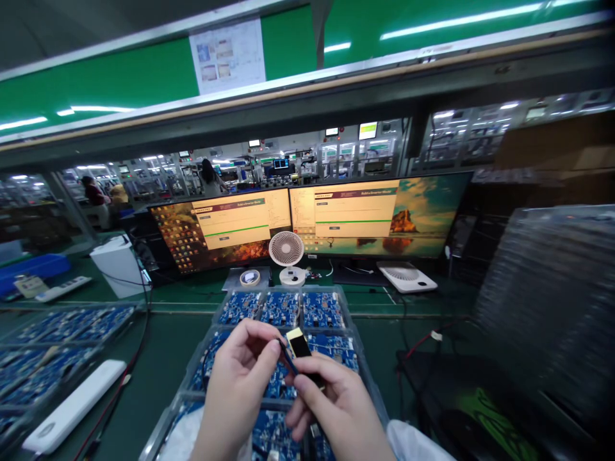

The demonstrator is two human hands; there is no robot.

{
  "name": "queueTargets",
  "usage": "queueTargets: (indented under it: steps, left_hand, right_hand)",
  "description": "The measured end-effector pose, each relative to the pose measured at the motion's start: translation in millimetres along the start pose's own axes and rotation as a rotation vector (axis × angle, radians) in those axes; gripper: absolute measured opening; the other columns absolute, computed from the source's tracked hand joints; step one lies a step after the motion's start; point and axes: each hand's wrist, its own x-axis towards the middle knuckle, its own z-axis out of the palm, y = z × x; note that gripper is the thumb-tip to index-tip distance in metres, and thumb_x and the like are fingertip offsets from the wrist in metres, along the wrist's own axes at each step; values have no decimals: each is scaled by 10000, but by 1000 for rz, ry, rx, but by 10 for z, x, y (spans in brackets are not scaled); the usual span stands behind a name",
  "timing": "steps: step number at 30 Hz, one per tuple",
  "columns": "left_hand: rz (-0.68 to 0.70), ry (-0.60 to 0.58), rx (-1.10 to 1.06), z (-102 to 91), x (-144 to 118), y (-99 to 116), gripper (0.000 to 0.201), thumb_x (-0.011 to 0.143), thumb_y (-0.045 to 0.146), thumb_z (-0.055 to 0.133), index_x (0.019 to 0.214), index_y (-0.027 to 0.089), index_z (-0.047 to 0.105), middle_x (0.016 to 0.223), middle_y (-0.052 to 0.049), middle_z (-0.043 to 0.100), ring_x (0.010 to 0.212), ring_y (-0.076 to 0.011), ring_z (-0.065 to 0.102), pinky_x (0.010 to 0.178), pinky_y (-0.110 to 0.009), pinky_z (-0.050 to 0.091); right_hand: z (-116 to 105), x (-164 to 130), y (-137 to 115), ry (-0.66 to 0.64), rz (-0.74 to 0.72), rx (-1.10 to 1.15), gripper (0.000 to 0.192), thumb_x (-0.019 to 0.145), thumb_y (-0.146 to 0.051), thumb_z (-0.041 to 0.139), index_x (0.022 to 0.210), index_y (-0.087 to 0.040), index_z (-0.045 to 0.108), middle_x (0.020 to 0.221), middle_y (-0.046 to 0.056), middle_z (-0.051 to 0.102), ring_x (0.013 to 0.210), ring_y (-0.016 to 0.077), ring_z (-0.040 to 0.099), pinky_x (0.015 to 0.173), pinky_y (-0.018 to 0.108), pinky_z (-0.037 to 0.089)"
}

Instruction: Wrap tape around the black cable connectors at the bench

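Green bench, clear tray (pixel 217 315), both hands pinching flat black module (pixel 302 346)

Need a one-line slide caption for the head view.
Both hands, left and right, hold a small black module above a tray of blue circuit boards.

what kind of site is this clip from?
Most likely an electronics assembly or test line. Clear trays of blue circuit boards sit on the green bench, two monitors show test software, and more workstations run behind. Both hands, left hand and right hand, hold a small module.
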Motion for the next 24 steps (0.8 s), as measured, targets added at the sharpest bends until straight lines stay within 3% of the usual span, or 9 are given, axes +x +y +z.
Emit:
queueTargets:
  steps: [4,7,12,16,24]
  left_hand:
    - [22,-14,-30,13,-16,24,96,811,200,643,737,191,583,758,-5,664,698,-136,616,652,-205,502]
    - [19,43,-62,59,-36,47,63,789,182,640,757,197,588,725,10,662,660,-133,611,631,-205,497]
    - [15,101,19,71,-46,45,57,770,206,648,782,188,700,755,-14,666,694,-155,620,624,-216,501]
    - [76,15,95,23,-29,37,133,787,214,640,848,197,757,816,-37,653,734,-165,617,634,-219,507]
    - [35,-4,95,27,-24,45,129,771,254,693,875,207,753,812,-26,635,716,-164,633,624,-225,530]
  right_hand:
    - [2,1,8,-6,-6,2,547,715,-625,700,919,-117,712,567,-3,611,429,132,649,440,228,537]
    - [6,7,15,0,1,3,547,712,-616,709,935,-117,712,574,7,633,424,130,648,430,221,525]
    - [1,19,5,16,14,34,555,705,-600,728,961,-108,709,552,3,625,422,130,641,426,221,525]
    - [-10,20,-16,23,12,37,532,701,-579,743,954,-111,712,631,17,641,418,122,637,415,223,525]
    - [-32,24,19,28,-22,17,506,704,-575,739,972,-146,727,936,84,643,441,93,637,412,225,532]
